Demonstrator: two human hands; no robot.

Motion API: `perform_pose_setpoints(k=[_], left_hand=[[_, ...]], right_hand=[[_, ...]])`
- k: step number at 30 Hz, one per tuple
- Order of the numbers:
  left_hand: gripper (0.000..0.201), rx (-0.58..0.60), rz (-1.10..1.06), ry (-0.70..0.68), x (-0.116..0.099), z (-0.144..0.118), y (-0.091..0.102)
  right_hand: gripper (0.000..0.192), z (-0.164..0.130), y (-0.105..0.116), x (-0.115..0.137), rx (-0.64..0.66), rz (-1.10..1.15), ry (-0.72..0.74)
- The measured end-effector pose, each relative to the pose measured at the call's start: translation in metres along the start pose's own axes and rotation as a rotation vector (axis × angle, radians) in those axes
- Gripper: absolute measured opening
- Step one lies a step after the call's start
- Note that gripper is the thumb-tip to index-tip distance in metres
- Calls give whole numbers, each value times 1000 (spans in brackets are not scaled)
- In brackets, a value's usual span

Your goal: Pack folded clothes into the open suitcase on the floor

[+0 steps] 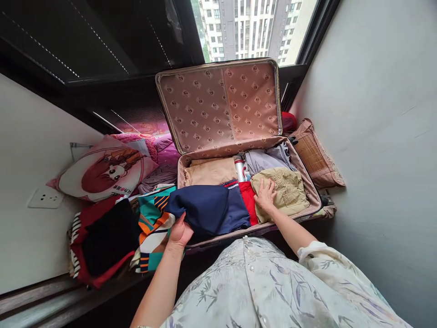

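Observation:
An open suitcase (223, 146) lies in front of me with folded clothes inside. My left hand (181, 231) grips the left edge of a navy garment (208, 209), fingers hidden beneath the cloth. That garment spreads across the suitcase's front left and shows a red section (248, 202) at its right. Spread over folded khaki clothing (290, 189) at the front right, my right hand (266, 195) rests with its fingers apart. Behind them lie a folded beige garment (213, 171), a white-and-red cylinder (239, 168) and grey clothing (266, 160).
Left of the suitcase are a patterned multicolour garment (153, 232), a black cloth (111, 241) on red fabric and a cartoon pillow (109, 171). A woven brown pillow (312, 152) leans by the right wall. The raised suitcase lid (221, 107) stands against the window.

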State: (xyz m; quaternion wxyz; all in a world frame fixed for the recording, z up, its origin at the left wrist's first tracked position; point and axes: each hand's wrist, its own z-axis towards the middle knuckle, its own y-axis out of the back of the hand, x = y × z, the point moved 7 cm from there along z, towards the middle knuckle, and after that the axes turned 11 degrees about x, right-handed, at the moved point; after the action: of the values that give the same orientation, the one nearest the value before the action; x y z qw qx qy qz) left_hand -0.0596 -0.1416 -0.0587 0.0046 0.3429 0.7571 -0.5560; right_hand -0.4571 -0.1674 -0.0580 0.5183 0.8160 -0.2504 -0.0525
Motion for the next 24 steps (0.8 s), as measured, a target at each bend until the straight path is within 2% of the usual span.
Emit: perform_pose_setpoints(k=[5, 10, 13, 16, 18, 19, 21, 24], left_hand=[[34, 23, -33, 8, 4, 0, 3], [29, -3, -39, -16, 5, 0, 6], [26, -47, -44, -21, 6, 0, 7], [29, -66, -54, -16, 5, -1, 8], [29, -62, -59, -2, 4, -1, 9], [29, -50, -62, 5, 4, -1, 10], [30, -14, -64, 10, 3, 1, 10], [37, 34, -54, 6, 0, 4, 9]], right_hand=[[80, -4, 15, -21, -124, 259, 5], [52, -1, 48, -70, -180, 701, -39], [45, -10, 85, -105, -294, 789, -32], [44, -32, 137, -137, -431, 767, -12], [46, -52, 172, -151, -485, 829, 26], [47, -62, 189, -154, -475, 889, 63], [48, -76, 215, -152, -366, 1040, 172], [46, -75, 232, -139, -115, 1215, 312]])
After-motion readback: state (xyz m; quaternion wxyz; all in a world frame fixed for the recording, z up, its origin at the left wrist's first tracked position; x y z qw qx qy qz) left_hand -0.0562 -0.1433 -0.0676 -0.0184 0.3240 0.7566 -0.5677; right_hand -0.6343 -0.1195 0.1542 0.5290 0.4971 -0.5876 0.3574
